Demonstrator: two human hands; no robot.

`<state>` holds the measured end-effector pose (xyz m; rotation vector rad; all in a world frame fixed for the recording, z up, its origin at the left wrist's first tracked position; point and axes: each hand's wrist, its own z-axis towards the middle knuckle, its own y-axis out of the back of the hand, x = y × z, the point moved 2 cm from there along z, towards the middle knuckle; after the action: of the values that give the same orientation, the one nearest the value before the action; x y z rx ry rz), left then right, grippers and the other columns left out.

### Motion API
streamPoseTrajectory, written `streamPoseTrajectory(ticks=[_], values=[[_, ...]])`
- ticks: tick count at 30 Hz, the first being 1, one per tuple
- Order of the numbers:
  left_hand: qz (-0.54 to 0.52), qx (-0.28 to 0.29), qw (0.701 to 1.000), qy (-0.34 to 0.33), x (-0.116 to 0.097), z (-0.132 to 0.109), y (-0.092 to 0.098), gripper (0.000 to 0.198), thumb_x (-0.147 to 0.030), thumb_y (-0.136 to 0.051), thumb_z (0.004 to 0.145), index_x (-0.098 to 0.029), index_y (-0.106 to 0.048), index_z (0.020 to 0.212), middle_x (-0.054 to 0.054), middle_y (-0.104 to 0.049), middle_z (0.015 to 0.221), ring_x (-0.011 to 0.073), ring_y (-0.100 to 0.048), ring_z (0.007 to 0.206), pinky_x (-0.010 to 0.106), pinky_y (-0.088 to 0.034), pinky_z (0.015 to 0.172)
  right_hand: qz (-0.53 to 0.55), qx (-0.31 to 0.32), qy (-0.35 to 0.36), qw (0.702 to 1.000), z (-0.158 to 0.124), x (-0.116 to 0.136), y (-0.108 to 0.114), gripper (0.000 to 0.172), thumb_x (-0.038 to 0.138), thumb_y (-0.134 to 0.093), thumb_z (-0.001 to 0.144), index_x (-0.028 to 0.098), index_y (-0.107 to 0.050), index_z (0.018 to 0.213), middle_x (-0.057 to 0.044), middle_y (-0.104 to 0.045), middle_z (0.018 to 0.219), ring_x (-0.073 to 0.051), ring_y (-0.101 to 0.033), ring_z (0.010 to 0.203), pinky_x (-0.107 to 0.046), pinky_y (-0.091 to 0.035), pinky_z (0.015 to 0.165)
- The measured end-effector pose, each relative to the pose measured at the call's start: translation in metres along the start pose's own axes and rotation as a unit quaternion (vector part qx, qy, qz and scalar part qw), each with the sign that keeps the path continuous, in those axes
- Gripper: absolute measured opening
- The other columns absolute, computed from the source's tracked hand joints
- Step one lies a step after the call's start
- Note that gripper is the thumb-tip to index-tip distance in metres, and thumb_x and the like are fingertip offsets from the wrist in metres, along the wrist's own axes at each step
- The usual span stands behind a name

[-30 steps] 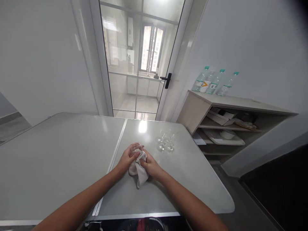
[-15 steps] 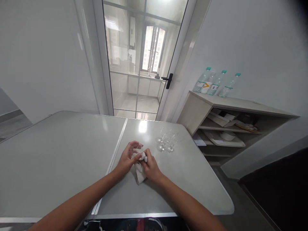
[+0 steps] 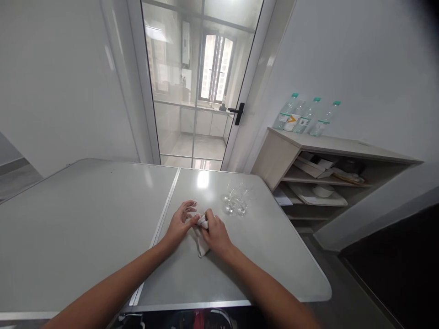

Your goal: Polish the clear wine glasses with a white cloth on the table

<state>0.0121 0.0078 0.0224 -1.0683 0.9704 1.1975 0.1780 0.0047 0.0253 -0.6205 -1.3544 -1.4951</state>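
My left hand [image 3: 179, 222] is curled round a clear glass [image 3: 192, 209], whose rim shows faintly between the fingers and thumb. My right hand [image 3: 216, 232] grips a white cloth [image 3: 202, 244] and presses part of it against the glass. The rest of the cloth hangs below the fingers over the table. Most of the held glass is hidden by the hands and the cloth. Just beyond my right hand, several clear stemmed glasses [image 3: 236, 201] stand close together on the table.
A pale grey table [image 3: 85, 237] with a metal seam [image 3: 168, 201] spreads under my arms. To the right, a wooden shelf unit [image 3: 343, 144] carries several plastic bottles [image 3: 305, 119] on top and trays and boxes inside. Behind the table is a glazed door [image 3: 192, 123] with a black handle [image 3: 239, 113].
The cloth has shifted slightly in my right hand, and its hanging end is shaped differently. Both hands stay close together round the glass. The view has shifted a little.
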Motion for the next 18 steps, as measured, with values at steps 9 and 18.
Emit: streamPoseTrajectory(ticks=[9,18], values=[[-0.051,0.033,0.998,0.009,0.000,0.003,0.007,0.057,-0.050,-0.074,0.086,-0.018,-0.061,0.131,0.016,-0.068,0.128,0.0260,-0.069,0.106,0.040,-0.053,0.096,0.356,0.191,-0.157,0.901,0.004,-0.006,-0.006,0.041,0.056,-0.074,0.077,0.020,-0.057,0.085,0.000,-0.058,0.072,-0.016,-0.051,0.064,-0.029,-0.039,0.063],[0.052,-0.001,0.998,-0.045,-0.001,0.002,0.010,0.058,-0.037,-0.086,0.074,-0.021,-0.061,0.124,0.012,-0.070,0.120,0.0267,-0.070,0.105,0.042,-0.054,0.096,0.034,0.038,-0.024,0.998,0.002,0.003,0.003,0.028,0.038,-0.074,0.078,0.024,-0.050,0.081,0.004,-0.053,0.069,-0.016,-0.047,0.064,-0.026,-0.029,0.062]])
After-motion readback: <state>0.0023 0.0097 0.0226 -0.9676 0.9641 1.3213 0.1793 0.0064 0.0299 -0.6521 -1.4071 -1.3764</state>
